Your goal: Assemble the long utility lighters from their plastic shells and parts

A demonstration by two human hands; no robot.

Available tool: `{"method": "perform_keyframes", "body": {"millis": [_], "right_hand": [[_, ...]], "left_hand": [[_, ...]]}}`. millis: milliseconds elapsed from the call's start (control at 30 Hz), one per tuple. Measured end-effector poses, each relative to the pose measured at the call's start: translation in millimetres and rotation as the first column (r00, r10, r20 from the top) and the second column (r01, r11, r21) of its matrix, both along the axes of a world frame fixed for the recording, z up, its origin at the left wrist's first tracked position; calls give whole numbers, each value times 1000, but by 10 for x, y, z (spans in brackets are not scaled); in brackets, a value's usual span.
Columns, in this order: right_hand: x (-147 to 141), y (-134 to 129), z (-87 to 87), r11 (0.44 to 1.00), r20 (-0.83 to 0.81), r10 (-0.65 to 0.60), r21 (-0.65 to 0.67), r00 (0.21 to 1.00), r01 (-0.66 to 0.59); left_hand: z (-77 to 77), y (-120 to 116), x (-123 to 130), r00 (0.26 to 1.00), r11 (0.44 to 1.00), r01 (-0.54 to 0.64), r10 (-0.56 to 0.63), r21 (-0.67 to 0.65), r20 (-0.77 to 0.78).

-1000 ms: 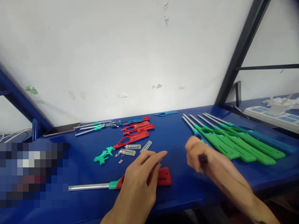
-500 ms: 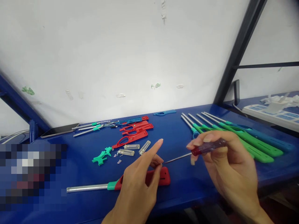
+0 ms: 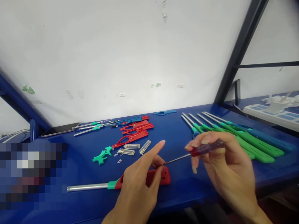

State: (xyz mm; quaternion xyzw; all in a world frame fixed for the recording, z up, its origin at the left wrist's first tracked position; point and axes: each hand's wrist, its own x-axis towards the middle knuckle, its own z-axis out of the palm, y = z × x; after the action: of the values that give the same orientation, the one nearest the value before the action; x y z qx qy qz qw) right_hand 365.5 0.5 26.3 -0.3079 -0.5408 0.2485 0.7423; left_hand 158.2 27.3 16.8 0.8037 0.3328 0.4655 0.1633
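My right hand (image 3: 230,168) grips a screwdriver (image 3: 206,148) by its see-through dark red handle, the thin shaft slanting down to the left. My left hand (image 3: 140,180) pinches a tiny metal piece (image 3: 163,165), apparently a screw, between thumb and fingertip, with its index finger stretched out. The screwdriver's tip meets that pinch. Beneath my left hand lies a long-necked lighter (image 3: 165,176) with a red handle, green collar and silver tube, partly hidden by the hand.
Behind are red handle halves (image 3: 134,137), clear fuel tanks (image 3: 126,152), green triggers (image 3: 100,157) and metal tubes with wires (image 3: 87,133). A blue handle half (image 3: 164,112) lies by the wall. Several green and blue lighters (image 3: 263,144) lie right. A phone (image 3: 60,130) rests far left.
The screwdriver has moved slightly left, and its tip has closed the small gap to my left fingertips. My left hand has stayed nearly still.
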Motion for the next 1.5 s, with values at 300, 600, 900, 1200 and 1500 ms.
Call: {"method": "perform_keyframes", "body": {"millis": [300, 600, 900, 1200, 1500], "right_hand": [[30, -45, 61, 999, 145, 29, 28, 989, -33], [-44, -46, 218, 997, 213, 30, 69, 976, -46], [-89, -1, 166, 994, 258, 92, 38, 962, -105], [-97, 79, 141, 994, 259, 105, 3, 960, -110], [-141, 120, 180, 991, 274, 131, -4, 953, -136]], "left_hand": [[-19, -2, 11, 999, 999, 33, -34, -12, -30], [-14, -37, 13, 996, 995, 72, -75, -67, -49], [-54, -2, 6, 992, 992, 33, -47, -125, -117], [9, 19, 20, 989, 960, 56, -90, -273, -114], [-121, 48, 35, 997, 979, 57, -67, -196, -47]]}}
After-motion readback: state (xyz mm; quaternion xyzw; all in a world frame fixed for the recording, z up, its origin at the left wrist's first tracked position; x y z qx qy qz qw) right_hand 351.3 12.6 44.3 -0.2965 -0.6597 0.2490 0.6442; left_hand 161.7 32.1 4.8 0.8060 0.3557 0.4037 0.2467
